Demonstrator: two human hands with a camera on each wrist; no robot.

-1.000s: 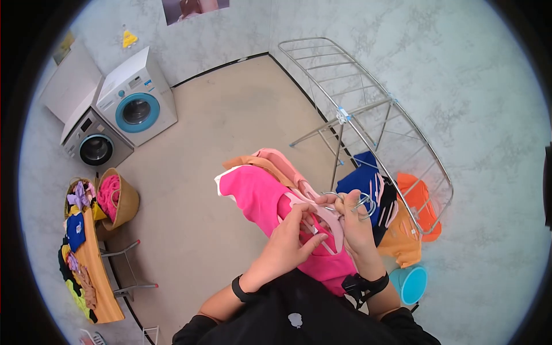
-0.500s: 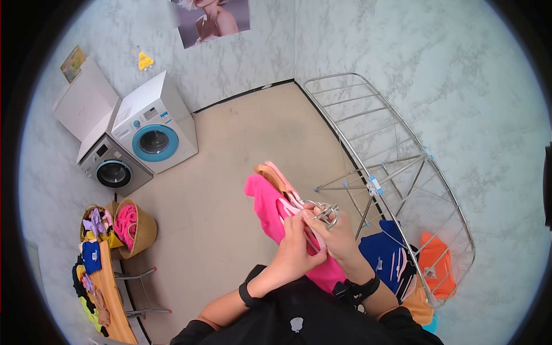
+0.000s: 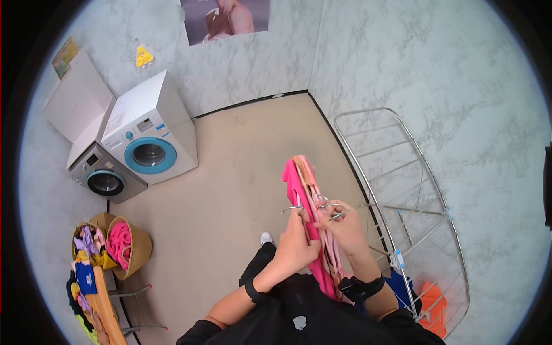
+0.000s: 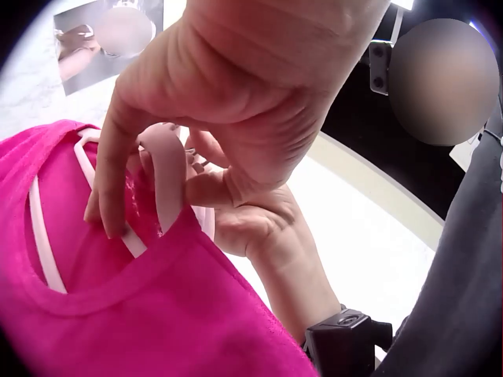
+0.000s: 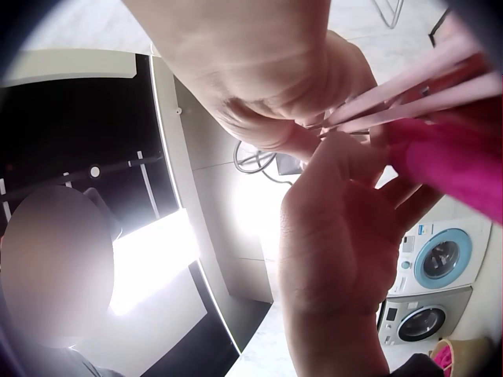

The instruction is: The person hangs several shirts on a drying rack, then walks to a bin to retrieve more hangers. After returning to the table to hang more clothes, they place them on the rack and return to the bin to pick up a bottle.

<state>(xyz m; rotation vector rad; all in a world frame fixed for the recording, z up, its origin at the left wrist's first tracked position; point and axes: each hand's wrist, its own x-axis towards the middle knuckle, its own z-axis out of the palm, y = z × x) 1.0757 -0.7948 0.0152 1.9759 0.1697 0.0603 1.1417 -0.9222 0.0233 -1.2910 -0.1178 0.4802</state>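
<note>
My left grip [image 3: 297, 244] pinches a pale-pink hanger [image 4: 45, 243] inside the hot-pink shirt [image 4: 169, 326]; my right grip [image 3: 345, 234], just right, clasps metal hanger hooks [image 3: 340, 215].

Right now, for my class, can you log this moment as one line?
left hand: holds hanger in hot-pink top | right hand: holds hanger hooks | drying rack: near wall

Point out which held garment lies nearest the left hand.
The bright pink garment, leftmost of the bunch, its neckline beside the left hand; the tan garment and pale pink garment lie farther to the right.
</note>
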